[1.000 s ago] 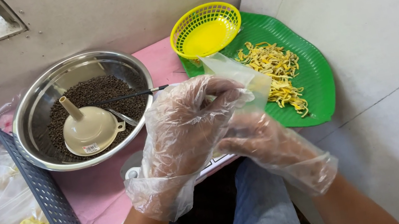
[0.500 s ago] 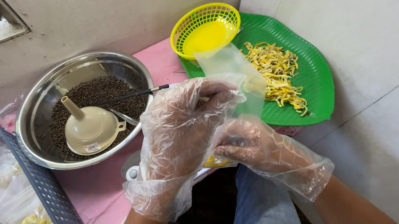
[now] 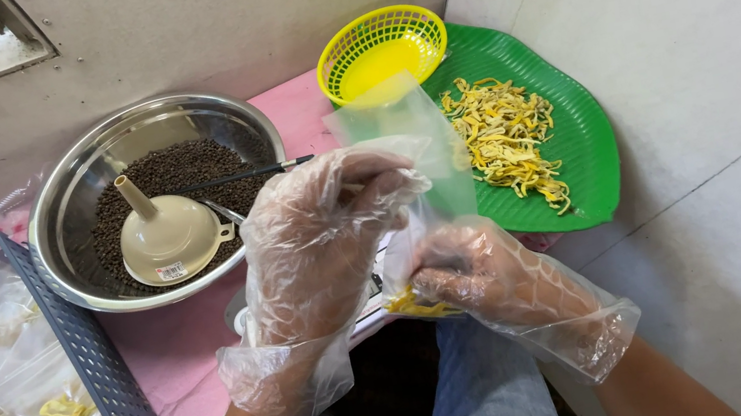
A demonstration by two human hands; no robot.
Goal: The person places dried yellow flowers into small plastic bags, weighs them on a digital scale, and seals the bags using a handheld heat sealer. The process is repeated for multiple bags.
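Both gloved hands (image 3: 376,237) around clear bag (image 3: 408,130), yellow contents (image 3: 413,304) half hidden.

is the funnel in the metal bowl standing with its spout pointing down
No, the cream funnel rests wide mouth down on the dark seeds in the metal bowl, with its spout pointing up.
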